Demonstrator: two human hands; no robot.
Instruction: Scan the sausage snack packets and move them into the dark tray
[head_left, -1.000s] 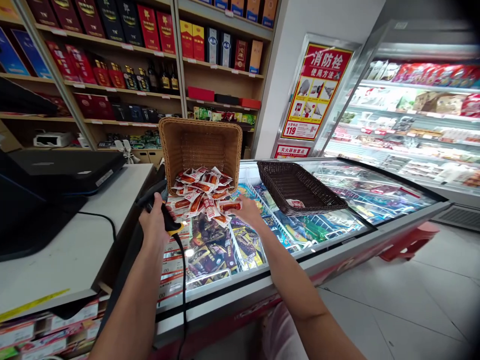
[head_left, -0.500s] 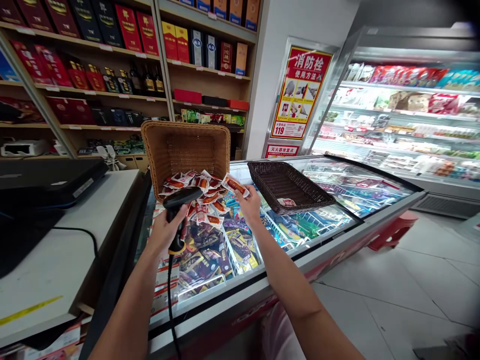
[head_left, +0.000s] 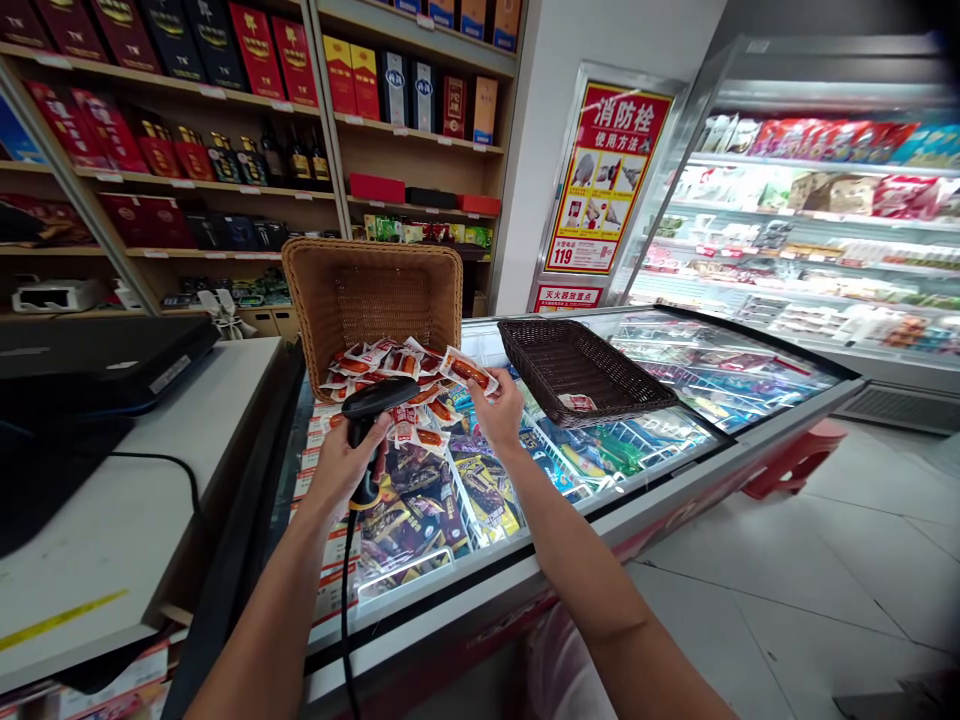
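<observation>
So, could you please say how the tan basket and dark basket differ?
The tan basket is tipped, its mouth facing the camera; the dark basket opens upward. The tan basket looks deeper than the dark basket. Many sausage packets spill from the tan basket; one packet shows inside the dark basket. Both are woven.

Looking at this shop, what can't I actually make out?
All in the head view:
Number of sausage packets in the tan basket: upper ones hide those beneath.
Some fingers of the left hand: behind the scanner.
Scanner cable, far end: cut off by the bottom edge.
Shelf price tags: lettering too small.
</observation>
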